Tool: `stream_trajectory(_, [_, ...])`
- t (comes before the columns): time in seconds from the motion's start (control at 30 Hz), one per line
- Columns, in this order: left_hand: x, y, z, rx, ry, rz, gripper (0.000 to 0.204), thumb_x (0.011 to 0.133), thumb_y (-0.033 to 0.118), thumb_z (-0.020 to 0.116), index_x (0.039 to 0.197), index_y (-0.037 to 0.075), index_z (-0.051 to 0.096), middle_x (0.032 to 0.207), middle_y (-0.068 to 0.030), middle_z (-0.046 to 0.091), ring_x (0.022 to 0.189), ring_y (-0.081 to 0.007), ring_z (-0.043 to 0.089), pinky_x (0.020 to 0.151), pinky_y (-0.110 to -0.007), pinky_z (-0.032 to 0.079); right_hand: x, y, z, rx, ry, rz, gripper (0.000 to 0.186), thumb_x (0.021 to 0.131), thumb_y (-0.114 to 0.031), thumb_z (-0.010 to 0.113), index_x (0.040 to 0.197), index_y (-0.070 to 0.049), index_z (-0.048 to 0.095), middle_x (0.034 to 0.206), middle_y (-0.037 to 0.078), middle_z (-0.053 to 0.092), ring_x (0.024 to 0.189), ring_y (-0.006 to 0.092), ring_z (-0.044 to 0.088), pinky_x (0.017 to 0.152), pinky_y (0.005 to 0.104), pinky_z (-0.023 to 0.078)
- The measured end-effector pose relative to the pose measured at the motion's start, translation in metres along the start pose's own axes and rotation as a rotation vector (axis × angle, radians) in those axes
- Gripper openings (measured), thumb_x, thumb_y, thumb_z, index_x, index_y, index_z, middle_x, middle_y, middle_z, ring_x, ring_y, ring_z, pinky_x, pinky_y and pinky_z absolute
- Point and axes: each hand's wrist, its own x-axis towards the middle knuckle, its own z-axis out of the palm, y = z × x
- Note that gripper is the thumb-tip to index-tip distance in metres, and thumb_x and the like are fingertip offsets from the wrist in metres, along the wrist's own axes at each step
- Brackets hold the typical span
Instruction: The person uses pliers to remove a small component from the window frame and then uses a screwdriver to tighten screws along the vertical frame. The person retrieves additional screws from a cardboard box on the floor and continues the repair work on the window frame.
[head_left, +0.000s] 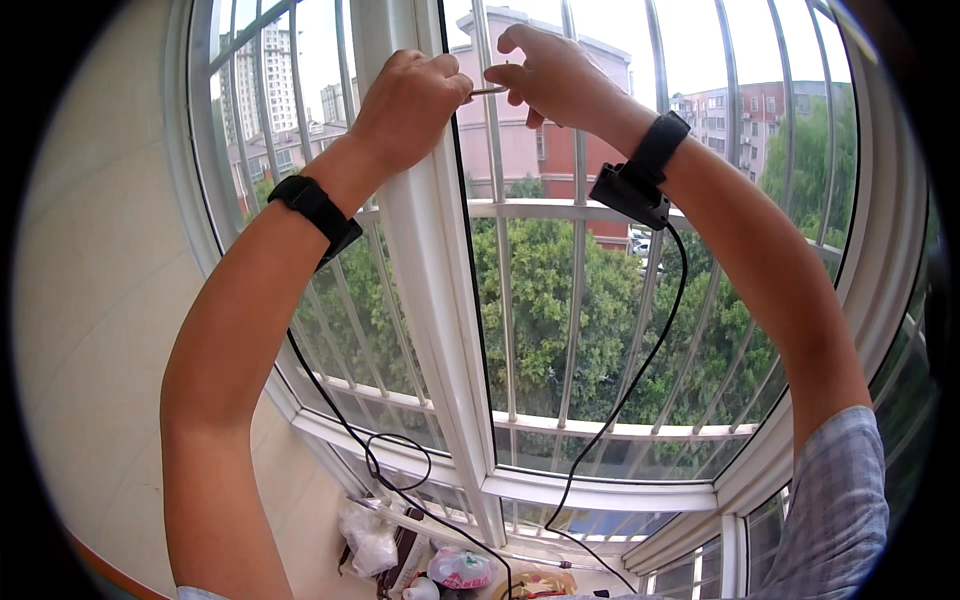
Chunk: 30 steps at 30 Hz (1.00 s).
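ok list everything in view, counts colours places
thin metal rod: 1, grey, top centre
window frames: several, white, centre and sides
metal bars: many, silver, outside
trees: several, green, outside
buildings: at least 3, pale, pink, reddish, outside
tiled wall: 1, beige, left
plastic bags: at least 2, whitish, pink-white, bottom centre
other clutter: count unclear, mixed, bottom
wrist straps: 2, black, upper left and right
cables: 2, black, hanging below straps
shirt sleeves: 2, blue-grey, lower sides
forearms: 2, bare, left and right
left hand: 1, bare, gripping rod
right hand: 1, bare, beside rod's right end

cluttered pale floor (596, 577): clear plastic bag (368, 535), pink-and-white bag (462, 568), yellowish bag (540, 583)
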Motion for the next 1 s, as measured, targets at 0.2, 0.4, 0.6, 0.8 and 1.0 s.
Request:
stream_trajectory(0.2, [0.002,0.001,-0.002,0.005,0.005,-0.014,0.008,0.088,0.006,0.071,0.095,0.004,0.072,0.09,-0.0077,0.065,0.091,-0.0299,0.064,0.094,-0.043,0.048,0.0,0.037,0.009,-0.376,0.196,-0.64,0.024,0.088,-0.012,0.075,0.11,-0.003,0.069,0.103,0.012,0.061,0.093,0.0311,0.065,0.081,0.0403,0.054])
stream_trajectory(0.4, [0.002,0.001,-0.001,0.01,0.002,-0.013,0.005,0.088,0.007,0.072,0.092,0.004,0.071,0.089,-0.0082,0.065,0.089,-0.0302,0.064,0.093,-0.044,0.048,0.009,0.036,0.002,-0.486,0.124,-0.723,0.017,0.091,-0.016,0.073,0.098,-0.001,0.068,0.096,0.011,0.058,0.085,0.031,0.064,0.076,0.0415,0.053])
stream_trajectory(0.6, [0.002,0.001,-0.003,-0.012,0.019,0.002,0.005,0.087,0.006,0.071,0.091,0.002,0.071,0.087,-0.0087,0.064,0.087,-0.0304,0.064,0.092,-0.044,0.048,0.004,0.024,-0.001,-0.537,0.035,-0.636,0.017,0.094,-0.02,0.069,0.097,-0.003,0.07,0.097,0.013,0.06,0.089,0.0344,0.066,0.08,0.045,0.053])
stream_trajectory(0.8, [0.003,0.001,-0.002,-0.022,0.024,-0.007,0.005,0.087,0.004,0.071,0.091,0.001,0.071,0.086,-0.0093,0.063,0.086,-0.0311,0.063,0.09,-0.044,0.048,0.006,0.028,0.005,-0.553,0.178,-0.678,0.018,0.093,-0.018,0.072,0.095,-0.001,0.067,0.093,0.011,0.059,0.082,0.0296,0.062,0.073,0.0415,0.051])
stream_trajectory(1.0, [0.002,0.002,-0.004,-0.021,0.019,-0.024,0.006,0.086,0.004,0.071,0.092,0.002,0.072,0.086,-0.0101,0.063,0.087,-0.0331,0.062,0.09,-0.046,0.048,0.002,0.027,0.009,-0.446,0.189,-0.656,0.015,0.094,-0.017,0.07,0.095,-0.003,0.067,0.091,0.012,0.062,0.083,0.0329,0.064,0.074,0.0431,0.052])
